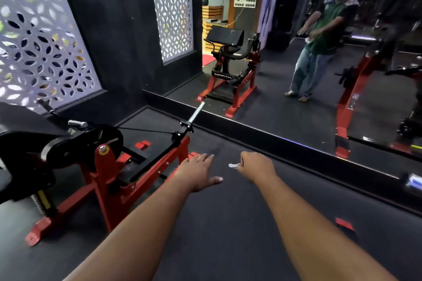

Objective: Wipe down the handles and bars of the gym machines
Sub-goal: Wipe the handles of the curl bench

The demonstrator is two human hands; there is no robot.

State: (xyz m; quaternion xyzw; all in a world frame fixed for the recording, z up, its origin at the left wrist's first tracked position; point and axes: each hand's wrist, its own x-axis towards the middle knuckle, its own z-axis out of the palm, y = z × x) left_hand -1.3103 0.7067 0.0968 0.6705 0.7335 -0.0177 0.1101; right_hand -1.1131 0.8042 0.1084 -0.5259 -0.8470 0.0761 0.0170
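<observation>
Two hands out front over dark floor [228, 235]. Right hand [257, 166] fisted round small white cloth [233, 166], only a scrap pokes out thumb side, rest hidden in the fist. Left hand [199, 172] w/ fingers straight & spread, holding nothing, just beside red frame of gym machine [100, 166]. Machine's chrome bar [196, 113] sticks out toward mirror [319, 75], apart from both hands; black pad cut off at left edge. Mirror shows same machine + person (blurry, hard to make out). Patterned wall panel [38, 52] at left
</observation>
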